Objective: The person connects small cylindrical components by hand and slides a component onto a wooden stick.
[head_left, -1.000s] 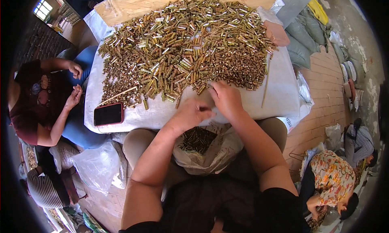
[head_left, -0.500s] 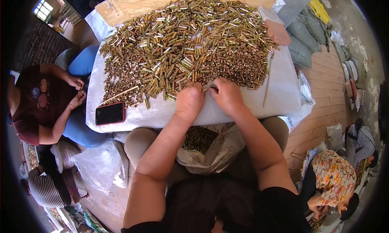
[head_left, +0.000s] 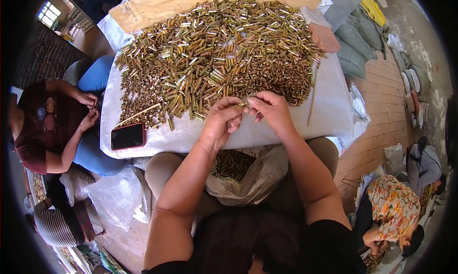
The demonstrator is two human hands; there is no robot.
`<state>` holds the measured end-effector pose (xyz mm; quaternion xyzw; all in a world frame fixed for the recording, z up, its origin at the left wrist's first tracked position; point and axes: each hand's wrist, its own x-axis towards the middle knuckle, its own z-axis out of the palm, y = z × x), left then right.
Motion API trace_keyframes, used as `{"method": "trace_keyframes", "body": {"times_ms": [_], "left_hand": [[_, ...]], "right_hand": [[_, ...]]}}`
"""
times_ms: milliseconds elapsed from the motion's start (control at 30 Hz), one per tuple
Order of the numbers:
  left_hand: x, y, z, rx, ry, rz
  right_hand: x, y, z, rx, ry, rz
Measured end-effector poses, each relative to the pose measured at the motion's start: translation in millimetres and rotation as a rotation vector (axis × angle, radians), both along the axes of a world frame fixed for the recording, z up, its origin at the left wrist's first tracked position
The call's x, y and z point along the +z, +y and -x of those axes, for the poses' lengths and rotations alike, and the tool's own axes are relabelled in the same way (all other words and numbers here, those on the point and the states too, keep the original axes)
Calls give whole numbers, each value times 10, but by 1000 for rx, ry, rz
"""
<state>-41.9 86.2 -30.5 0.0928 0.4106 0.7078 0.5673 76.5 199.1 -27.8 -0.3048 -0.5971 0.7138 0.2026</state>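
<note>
My left hand (head_left: 220, 119) pinches a slim brass-coloured metal tube (head_left: 242, 104) between thumb and fingertips, just above the near edge of the pile. My right hand (head_left: 272, 110) meets it there, thumb and index finger closed at the tube's right end. Whether a second small part sits in those right fingertips is too small to make out. Beyond both hands spreads a heap of short brass-coloured tubes (head_left: 205, 45). Smaller brass-coloured metal pieces (head_left: 279, 81) are heaped just past my right hand.
A phone (head_left: 128, 136) and a thin stick (head_left: 138, 116) lie on the white-covered table (head_left: 186, 136) at left. Between my knees an open sack (head_left: 238, 190) holds similar tubes. A board (head_left: 214, 2) backs the heap. At left sits a person (head_left: 47, 116); others work at lower right.
Both hands have lifted slightly off the pile's near edge and turned, so the tube now shows between their fingertips. The whole view has shifted slightly.
</note>
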Motion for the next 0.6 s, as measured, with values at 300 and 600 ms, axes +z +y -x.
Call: {"method": "trace_keyframes", "body": {"times_ms": [300,600], "left_hand": [[-39,0,-108,-19,300,-4],[-58,-18,-130,-16,448,-2]], "right_hand": [[18,10,-30,-4,15,13],[29,-17,-17,-35,-81,-172]]}}
